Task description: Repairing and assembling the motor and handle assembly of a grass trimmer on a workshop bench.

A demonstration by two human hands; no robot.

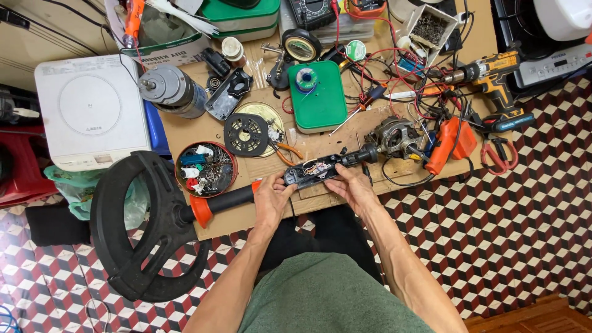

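Note:
A long black tool with an opened handle housing [314, 170] lies across the front of the low wooden board [246, 217]; wires and a small circuit show inside it. Its shaft passes through an orange collar [201, 209] to a large black ring guard [148, 228] hanging over the floor at the left. My left hand [272, 196] grips the housing's left end. My right hand [353, 185] holds its right part from below, fingers on the casing. A black plug end [361, 155] sticks out at the right of the housing.
Round tin of small parts [205, 168], black slotted disc [246, 134], orange-handled pliers [285, 151], green box with solder spool [317, 95], electric motor [394, 137], orange tool [453, 142], yellow cordless drill [493, 77], red snips [499, 154], grey motor [172, 89], white induction cooker [89, 111], tangled red wires.

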